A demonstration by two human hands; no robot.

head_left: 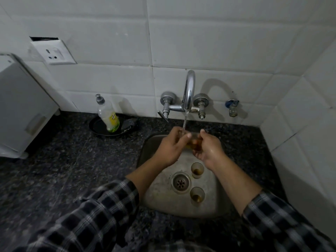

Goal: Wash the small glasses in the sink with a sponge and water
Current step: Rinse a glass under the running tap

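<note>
Small glasses, three in number, all within the steel sink [154, 200]. One small glass [195, 142], tinted amber, is held between my two hands over the rear half of the basin, just under the tap [189, 88]. The water stream [185, 120] falls from the spout onto my left hand [171, 146] beside the glass's left end. My left hand curls its fingers around that end; how tightly they close I cannot tell, since motion blur and the fingers themselves hide the rim. My right hand [209, 151], wet and glistening, wraps the glass's right side with fingers bent around it, the thumb raised above.

The two other glasses stand upright on the sink floor to the right of the drain [181, 182]. The rear standing glass [197, 170] sits just below my right wrist and holds a brown residue at its bottom. The front standing glass [197, 195] sits nearer the front wall, also with a brown residue. The two are near each other but apart.

On the dark speckled counter [63, 170], left of the sink, a black dish [96, 127] carries a detergent bottle [108, 115], leaning, and a dark scrub pad [130, 124]. Both forearms emerge from checked sleeves [94, 215]. A wall socket [54, 52] is set in the white tiles above.
</note>
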